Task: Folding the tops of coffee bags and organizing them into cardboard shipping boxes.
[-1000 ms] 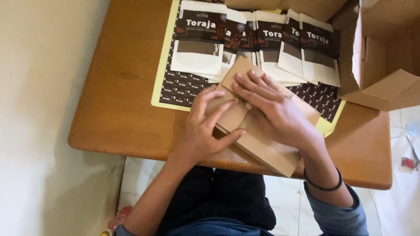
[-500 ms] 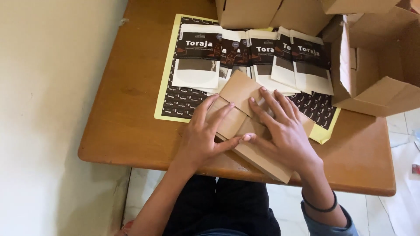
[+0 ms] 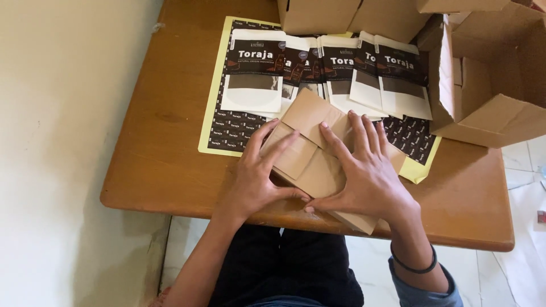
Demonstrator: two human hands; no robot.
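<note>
A: What's nearest to the person?

B: A flat brown kraft-paper packet (image 3: pixel 318 165) lying aslant on the near edge of the rounded wooden counter (image 3: pixel 165 159), its near corner jutting past the edge. Both hands lie spread on it. The left hand (image 3: pixel 259 182) has its fingers splayed flat over the folded left flap, closed on nothing. The right hand (image 3: pixel 367 170) lies just as flat across the middle and right side, thumb tucked at the near edge, pressing rather than gripping.

A: Which step would you call that?

B: I'd judge it to be creasing the folded flaps flat. A next move would call for holding the folds down with one palm, since they may spring open when released.

A: And farther back?

B: The packet overlaps a yellow-edged sheet of small dark labels (image 3: pixel 227 122). Beyond it lies a row of white-and-dark stand-up pouches (image 3: pixel 330 71), overlapping one another. At far right stands an open brown cardboard box (image 3: pixel 495 79), with more cardboard boxes (image 3: pixel 318 14) behind. A cream wall (image 3: pixel 57 142) runs along the left; pale floor tiles (image 3: pixel 526 165) show at right.
</note>
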